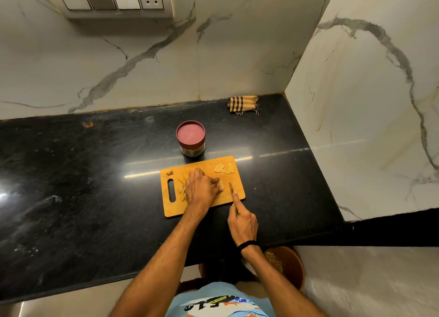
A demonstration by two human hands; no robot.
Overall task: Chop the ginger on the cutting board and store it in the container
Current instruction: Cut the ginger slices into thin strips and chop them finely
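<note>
An orange cutting board [206, 205] lies on the black counter. My left hand [200, 188] rests on the board, its fingers curled over a pale ginger piece [220, 185]. Thin ginger strips [182, 189] lie left of that hand, and two ginger slices [224, 168] sit at the board's far right corner. My right hand [242, 219] grips a small knife [231, 187], index finger stretched along its back, blade just right of the held piece. A steel container with a closed red lid [190, 137] stands behind the board.
A folded checked cloth [243, 104] lies at the counter's back right by the marble wall. A brown round vessel [288, 264] sits below the counter edge at the right. A small dark scrap [169, 173] lies at the board's far left corner.
</note>
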